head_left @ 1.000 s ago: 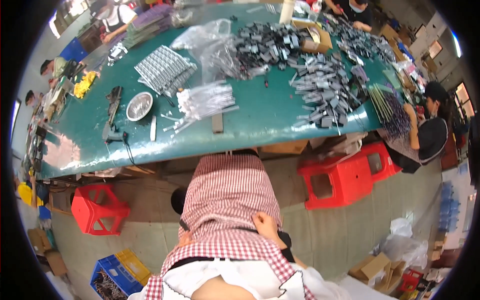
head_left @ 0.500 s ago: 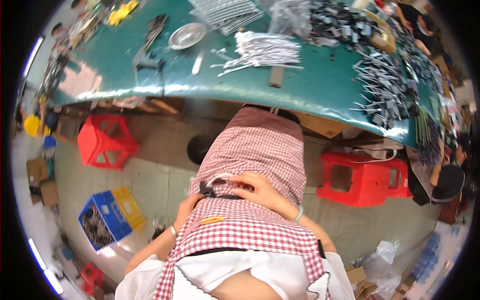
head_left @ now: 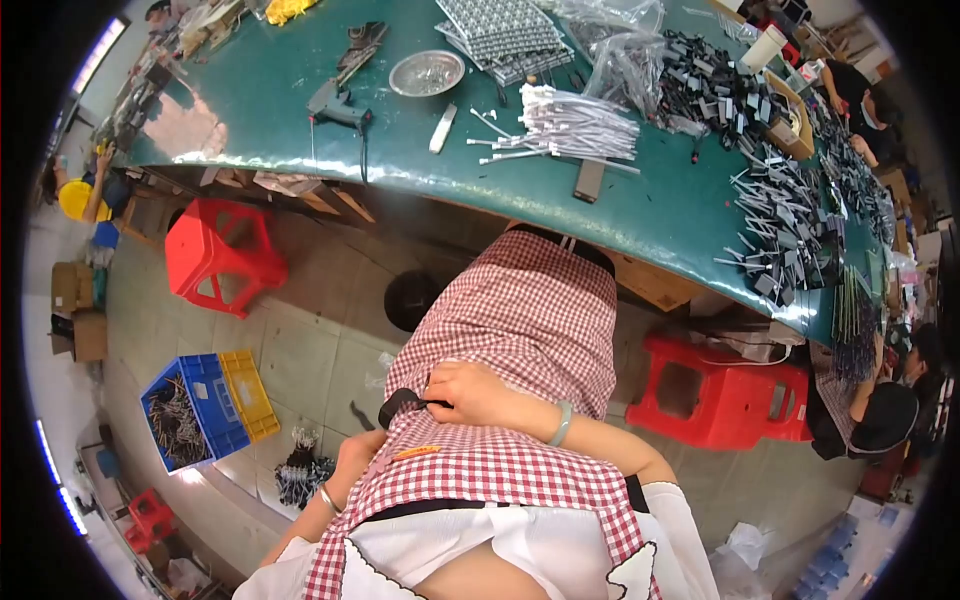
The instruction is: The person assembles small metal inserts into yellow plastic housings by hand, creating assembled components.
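Observation:
A red-and-white checked apron [head_left: 520, 310] covers my lap. My right hand [head_left: 470, 393] lies across its waist, fingers curled round a black apron strap [head_left: 402, 402] that loops out toward my left side. Close by, at my left hip, my left hand [head_left: 358, 456] is pressed to the apron's edge; its fingers are hidden by the cloth. A small orange-yellow patch [head_left: 416, 452] shows on the apron just below the strap.
Ahead stands a green-topped table [head_left: 400, 140] with white cable ties [head_left: 580, 125], a glue gun [head_left: 340, 108], a metal dish [head_left: 427, 74] and black parts [head_left: 715, 85]. Red stools [head_left: 215, 250] flank me. A blue crate [head_left: 190, 410] sits at left; co-workers are at right.
My right hand has moved left along the waist and now grips the black strap. My left hand has dropped lower at the hip. The view has shifted slightly.

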`<action>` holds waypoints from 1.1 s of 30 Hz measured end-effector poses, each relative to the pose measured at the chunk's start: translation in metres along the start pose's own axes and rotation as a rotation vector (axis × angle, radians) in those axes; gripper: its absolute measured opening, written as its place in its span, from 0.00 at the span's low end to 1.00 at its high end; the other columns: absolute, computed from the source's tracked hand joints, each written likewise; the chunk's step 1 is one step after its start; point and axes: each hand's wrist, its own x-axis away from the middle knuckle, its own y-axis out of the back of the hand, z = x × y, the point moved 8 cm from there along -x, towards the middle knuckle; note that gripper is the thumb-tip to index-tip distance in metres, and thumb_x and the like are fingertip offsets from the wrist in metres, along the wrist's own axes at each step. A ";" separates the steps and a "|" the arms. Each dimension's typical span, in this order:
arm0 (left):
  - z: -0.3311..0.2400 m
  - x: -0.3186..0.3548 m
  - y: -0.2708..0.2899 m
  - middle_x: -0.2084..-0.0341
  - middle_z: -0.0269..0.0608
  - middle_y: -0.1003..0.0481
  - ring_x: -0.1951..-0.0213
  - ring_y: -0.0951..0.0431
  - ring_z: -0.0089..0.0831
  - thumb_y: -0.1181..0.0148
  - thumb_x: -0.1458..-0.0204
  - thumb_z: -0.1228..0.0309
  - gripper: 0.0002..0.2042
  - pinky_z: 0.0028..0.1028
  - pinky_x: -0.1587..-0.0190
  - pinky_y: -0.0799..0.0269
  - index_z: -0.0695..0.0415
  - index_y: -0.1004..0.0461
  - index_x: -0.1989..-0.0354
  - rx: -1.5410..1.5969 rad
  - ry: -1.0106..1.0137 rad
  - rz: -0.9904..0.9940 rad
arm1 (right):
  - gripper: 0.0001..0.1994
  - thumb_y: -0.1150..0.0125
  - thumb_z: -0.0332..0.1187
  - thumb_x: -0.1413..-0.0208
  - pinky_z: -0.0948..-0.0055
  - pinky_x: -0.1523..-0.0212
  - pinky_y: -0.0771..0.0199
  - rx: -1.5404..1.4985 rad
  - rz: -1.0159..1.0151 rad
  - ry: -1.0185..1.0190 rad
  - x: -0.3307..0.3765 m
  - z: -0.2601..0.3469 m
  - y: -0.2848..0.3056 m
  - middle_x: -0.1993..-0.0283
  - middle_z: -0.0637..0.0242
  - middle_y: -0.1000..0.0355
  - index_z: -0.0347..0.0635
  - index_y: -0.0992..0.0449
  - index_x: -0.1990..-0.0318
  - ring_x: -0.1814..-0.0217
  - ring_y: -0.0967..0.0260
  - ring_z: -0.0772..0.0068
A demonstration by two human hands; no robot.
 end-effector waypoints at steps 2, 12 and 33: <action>-0.015 -0.007 0.008 0.76 0.50 0.27 0.74 0.26 0.36 0.44 0.53 0.68 0.11 0.30 0.70 0.32 0.63 0.27 0.65 0.095 0.058 0.026 | 0.08 0.39 0.33 0.58 0.68 0.67 0.30 0.068 -0.004 0.041 -0.004 0.003 -0.001 0.71 0.66 0.30 0.42 0.24 0.68 0.66 0.31 0.64; -0.024 -0.035 -0.015 0.67 0.37 0.26 0.65 0.31 0.20 0.51 0.48 0.79 0.12 0.23 0.60 0.34 0.63 0.31 0.55 0.455 0.065 0.240 | 0.08 0.39 0.27 0.56 0.68 0.68 0.29 -0.062 -0.041 0.178 -0.007 0.012 0.007 0.70 0.61 0.28 0.40 0.24 0.66 0.67 0.29 0.62; -0.015 -0.047 -0.007 0.70 0.36 0.25 0.71 0.29 0.19 0.53 0.54 0.83 0.11 0.19 0.66 0.33 0.67 0.27 0.62 0.892 0.232 0.019 | 0.09 0.39 0.22 0.57 0.68 0.64 0.28 -0.280 -0.042 0.055 -0.007 0.001 0.020 0.67 0.55 0.27 0.34 0.24 0.64 0.65 0.28 0.57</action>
